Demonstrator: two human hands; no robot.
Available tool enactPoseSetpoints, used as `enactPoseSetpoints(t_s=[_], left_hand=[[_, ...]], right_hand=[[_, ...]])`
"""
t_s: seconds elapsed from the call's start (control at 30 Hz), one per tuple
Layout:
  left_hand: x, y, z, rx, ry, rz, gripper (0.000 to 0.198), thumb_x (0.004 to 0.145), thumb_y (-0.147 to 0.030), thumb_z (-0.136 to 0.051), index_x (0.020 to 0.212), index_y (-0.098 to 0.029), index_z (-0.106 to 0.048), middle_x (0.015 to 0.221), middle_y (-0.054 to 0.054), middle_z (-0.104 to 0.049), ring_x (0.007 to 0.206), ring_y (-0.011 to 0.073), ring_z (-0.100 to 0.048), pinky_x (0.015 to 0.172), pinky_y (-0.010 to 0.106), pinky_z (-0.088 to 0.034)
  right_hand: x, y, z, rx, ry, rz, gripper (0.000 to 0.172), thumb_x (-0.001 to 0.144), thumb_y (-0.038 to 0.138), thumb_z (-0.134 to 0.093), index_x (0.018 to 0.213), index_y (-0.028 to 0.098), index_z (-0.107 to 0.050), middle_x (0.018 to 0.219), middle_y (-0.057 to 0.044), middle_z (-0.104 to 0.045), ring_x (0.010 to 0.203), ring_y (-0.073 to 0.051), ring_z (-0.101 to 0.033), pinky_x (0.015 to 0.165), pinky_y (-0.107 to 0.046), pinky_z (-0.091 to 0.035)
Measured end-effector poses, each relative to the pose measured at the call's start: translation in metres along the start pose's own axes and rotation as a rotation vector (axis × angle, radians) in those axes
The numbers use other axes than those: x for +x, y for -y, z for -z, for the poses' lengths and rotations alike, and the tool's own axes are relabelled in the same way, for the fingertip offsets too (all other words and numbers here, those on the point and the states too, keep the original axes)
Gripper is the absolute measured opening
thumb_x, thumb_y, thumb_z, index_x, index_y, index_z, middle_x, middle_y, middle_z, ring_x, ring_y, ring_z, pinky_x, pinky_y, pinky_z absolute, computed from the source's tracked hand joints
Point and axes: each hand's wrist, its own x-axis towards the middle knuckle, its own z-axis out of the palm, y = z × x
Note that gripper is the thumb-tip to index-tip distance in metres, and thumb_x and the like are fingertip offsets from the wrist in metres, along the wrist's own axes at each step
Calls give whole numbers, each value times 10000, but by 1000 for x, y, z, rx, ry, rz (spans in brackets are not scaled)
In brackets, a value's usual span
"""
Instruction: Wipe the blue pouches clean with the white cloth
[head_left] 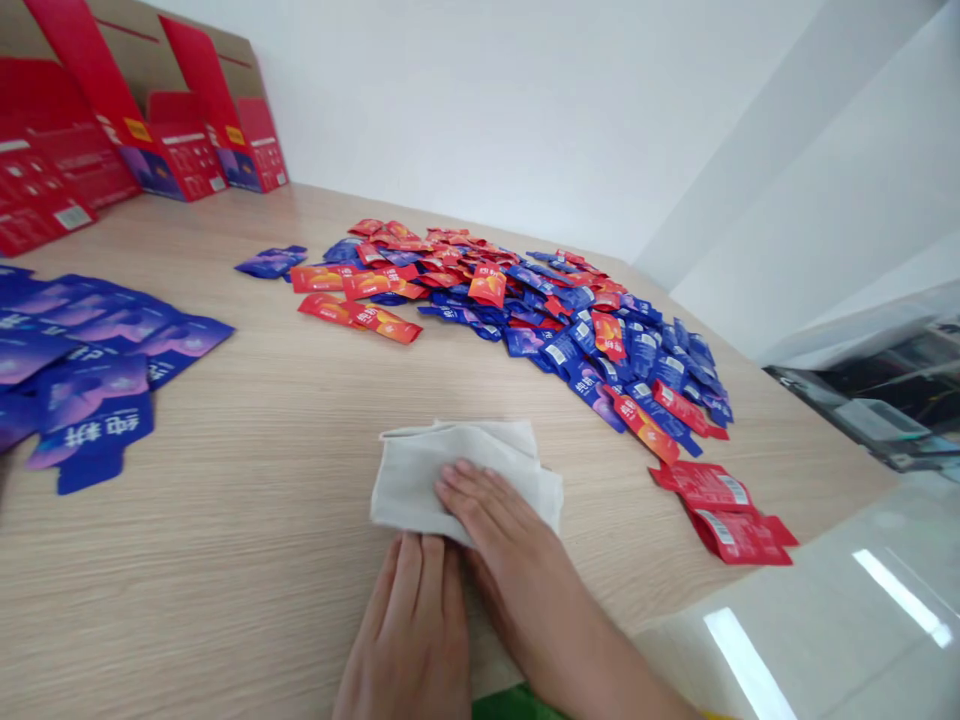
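Note:
A folded pale grey cloth [420, 465] lies on the wooden table [247, 560] near its front edge. My right hand [502, 540] rests flat on the cloth, fingers stretched out and pressed onto it. My left hand [412, 625] lies flat on the table just below the cloth's near edge, its fingertips touching that edge. Neither hand holds anything.
A large heap of red and blue sachets [540, 320] spreads across the far middle and right. Two red sachets [724, 510] lie near the right edge. Blue flat cartons [82, 370] cover the left. Red folded boxes [172, 130] stand at the back left.

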Motion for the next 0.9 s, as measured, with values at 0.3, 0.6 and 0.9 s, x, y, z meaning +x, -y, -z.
enactPoseSetpoints(t_s=[0.3,0.6,0.9], left_hand=[[3,-5,8,-20,55,24,725,798,-141,-465,1498,43,-516,1533,223,-661,1439,316,-607,1184,399,-511],[5,-5,17,-23,80,32,720,798,-139,-467,1491,45,-526,1535,216,-659,1430,316,-617,1175,385,-512],[9,-5,25,-37,102,47,635,835,-130,-444,1435,11,-599,1495,193,-690,1396,301,-636,1163,375,-524]], right_hand=[[-8,-23,16,-100,-170,-234,528,1123,212,-425,1644,198,-511,1667,-128,-555,1558,-263,-525,1291,-553,-452],[-12,-32,21,-102,-222,-341,495,1124,242,-452,1602,189,-569,1635,-137,-591,1537,-288,-551,1296,-585,-439],[-4,-19,14,-103,-28,-129,579,1076,93,-423,1629,221,-537,1682,-94,-544,1598,-238,-466,1343,-554,-371]])
